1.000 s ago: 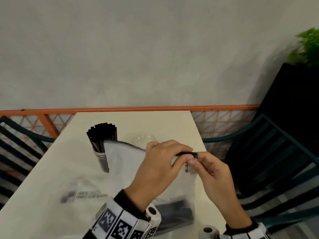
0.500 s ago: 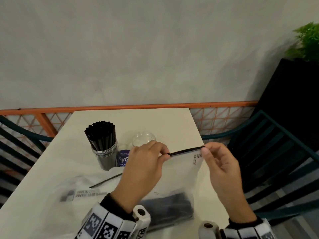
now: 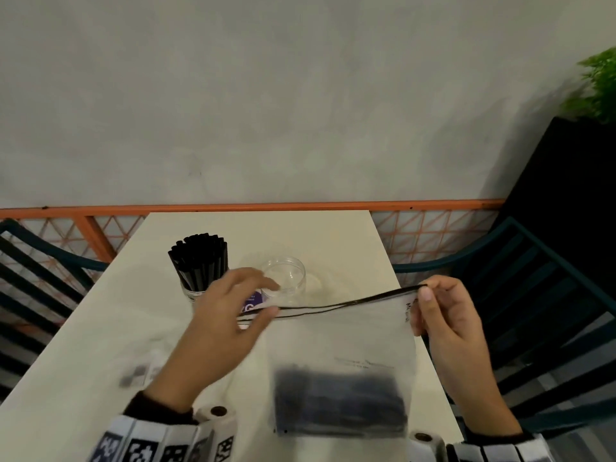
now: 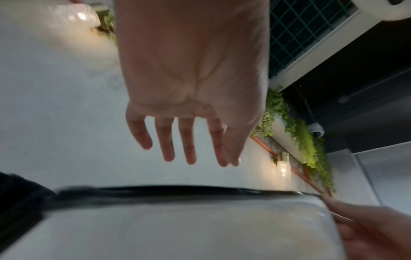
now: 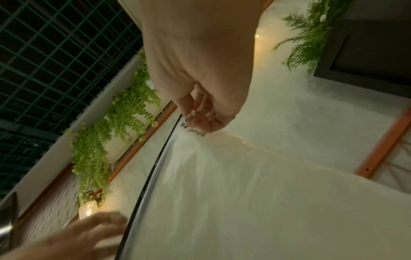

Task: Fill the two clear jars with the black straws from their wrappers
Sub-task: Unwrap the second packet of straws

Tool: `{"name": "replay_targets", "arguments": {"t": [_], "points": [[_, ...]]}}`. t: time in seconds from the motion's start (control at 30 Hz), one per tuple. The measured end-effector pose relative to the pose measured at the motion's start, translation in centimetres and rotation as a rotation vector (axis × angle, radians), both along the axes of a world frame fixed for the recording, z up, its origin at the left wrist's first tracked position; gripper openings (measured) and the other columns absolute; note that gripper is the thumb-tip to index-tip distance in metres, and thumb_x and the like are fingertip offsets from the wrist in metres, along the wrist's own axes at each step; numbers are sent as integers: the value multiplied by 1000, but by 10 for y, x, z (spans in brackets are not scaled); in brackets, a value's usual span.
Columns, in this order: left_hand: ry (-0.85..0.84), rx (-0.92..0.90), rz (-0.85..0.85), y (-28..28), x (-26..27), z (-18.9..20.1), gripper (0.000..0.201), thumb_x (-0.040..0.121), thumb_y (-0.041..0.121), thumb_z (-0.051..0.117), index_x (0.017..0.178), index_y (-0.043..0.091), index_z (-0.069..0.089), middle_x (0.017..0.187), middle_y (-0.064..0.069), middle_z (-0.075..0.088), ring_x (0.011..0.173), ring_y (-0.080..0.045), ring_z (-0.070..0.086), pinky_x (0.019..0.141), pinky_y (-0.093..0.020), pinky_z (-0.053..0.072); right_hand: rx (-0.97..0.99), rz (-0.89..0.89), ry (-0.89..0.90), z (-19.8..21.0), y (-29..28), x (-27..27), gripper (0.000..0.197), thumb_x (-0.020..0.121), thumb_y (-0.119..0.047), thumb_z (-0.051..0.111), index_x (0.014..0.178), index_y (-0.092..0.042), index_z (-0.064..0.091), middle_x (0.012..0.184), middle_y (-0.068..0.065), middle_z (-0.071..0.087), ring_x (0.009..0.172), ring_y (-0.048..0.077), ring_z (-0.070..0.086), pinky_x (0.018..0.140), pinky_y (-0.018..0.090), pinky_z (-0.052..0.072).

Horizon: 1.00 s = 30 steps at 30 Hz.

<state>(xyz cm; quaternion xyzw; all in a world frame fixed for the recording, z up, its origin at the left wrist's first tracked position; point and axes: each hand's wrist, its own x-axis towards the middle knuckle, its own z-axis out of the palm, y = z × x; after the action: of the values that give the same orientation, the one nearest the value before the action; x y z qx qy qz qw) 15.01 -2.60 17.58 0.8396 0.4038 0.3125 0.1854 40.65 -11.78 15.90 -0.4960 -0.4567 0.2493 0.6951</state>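
Note:
A frosted zip bag [image 3: 340, 341] hangs over the table with a bundle of black straws [image 3: 340, 398] in its bottom. My right hand [image 3: 425, 295] pinches the bag's top right corner [image 5: 195, 119] by the black zip strip. My left hand [image 3: 263, 298] is at the strip's left end with straight, spread fingers [image 4: 189, 154] and grips nothing. Behind it stands a clear jar [image 3: 191, 291] packed with upright black straws [image 3: 200, 258]. To the right of that jar stands an empty clear jar [image 3: 285, 278].
An empty wrapper [image 3: 133, 375] with a blurred label lies on the white table [image 3: 300, 235] at the left. Dark slatted chairs flank the table [image 3: 33, 261] [image 3: 533, 295]. An orange railing [image 3: 233, 206] runs behind it, and a black planter [image 3: 583, 195] stands at the right.
My hands have drawn apart along the bag's zip strip, left going left and right going right. The left hand has let go and spread its fingers. The bag now hangs wider.

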Motion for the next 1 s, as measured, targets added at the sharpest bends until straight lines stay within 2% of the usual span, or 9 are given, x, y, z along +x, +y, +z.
{"name": "replay_targets", "arguments": {"t": [0.07, 0.17, 0.27, 0.33, 0.4, 0.6, 0.77, 0.9, 1.0], "points": [[8, -12, -47, -9, 22, -4, 29, 78, 57, 41, 95, 42, 59, 116, 22, 50, 115, 4, 41, 99, -28, 24, -6, 45, -39, -1, 0, -7, 31, 78, -58, 57, 85, -28, 56, 59, -3, 53, 54, 12, 47, 52, 17, 44], [25, 2, -101, -16, 50, -10, 33, 81, 57, 34, 94, 43, 61, 118, 29, 45, 116, 12, 32, 98, -14, 7, -14, 69, -68, -2, -1, -11, 34, 75, -63, 57, 85, -30, 57, 60, -1, 56, 56, 12, 51, 56, 16, 47], [-30, -58, -170, -13, 57, -13, 29, 82, 53, 41, 91, 38, 64, 110, 28, 54, 111, 9, 43, 99, -16, 21, -4, 43, -92, -3, -5, -10, 25, 85, -49, 54, 86, -24, 56, 61, 2, 55, 57, 13, 52, 57, 16, 47], [-99, -207, -232, -8, 52, -13, 14, 82, 43, 57, 89, 37, 66, 101, 22, 62, 96, 0, 57, 85, -14, 40, 5, 40, -70, -3, -7, -9, 12, 89, -31, 50, 85, -21, 56, 60, 4, 54, 56, 14, 52, 57, 16, 47], [-58, -286, -286, -5, 43, -14, 9, 82, 32, 63, 89, 35, 68, 100, 22, 63, 86, -3, 61, 75, -14, 46, 11, 27, -45, -4, -8, -6, 9, 86, -21, 47, 83, -20, 56, 59, 5, 54, 56, 15, 51, 57, 16, 46], [-103, -337, -308, -8, 41, -21, 13, 86, 27, 50, 77, 36, 54, 73, 18, 60, 68, -2, 54, 64, -18, 44, -52, 21, 15, -4, -2, -14, 28, 73, -25, 63, 96, -14, 52, 74, -5, 63, 64, 9, 58, 58, 16, 51], [-224, -386, -260, -14, 50, -24, 14, 96, 20, 34, 95, 31, 43, 74, 3, 45, 65, -3, 41, 69, -27, 43, -232, 32, -106, -13, 3, -13, 24, 74, -13, 74, 80, -20, 52, 70, -6, 59, 62, 6, 54, 56, 15, 48], [-276, -370, -285, -17, 46, -18, 24, 84, 35, 54, 101, 35, 37, 75, 3, 38, 64, -4, 40, 65, -16, 38, -281, -9, -311, -9, -1, -1, 14, 80, -5, 68, 85, -18, 65, 86, -3, 62, 72, 6, 60, 62, 7, 47], [-115, -164, -244, -12, 36, -22, 29, 79, 26, 58, 92, 40, 36, 84, 12, 42, 76, -2, 46, 74, -12, 41, -302, -163, -379, -5, -3, 9, 14, 81, -7, 67, 88, -18, 71, 89, -1, 61, 72, 4, 61, 61, 3, 46]]}}
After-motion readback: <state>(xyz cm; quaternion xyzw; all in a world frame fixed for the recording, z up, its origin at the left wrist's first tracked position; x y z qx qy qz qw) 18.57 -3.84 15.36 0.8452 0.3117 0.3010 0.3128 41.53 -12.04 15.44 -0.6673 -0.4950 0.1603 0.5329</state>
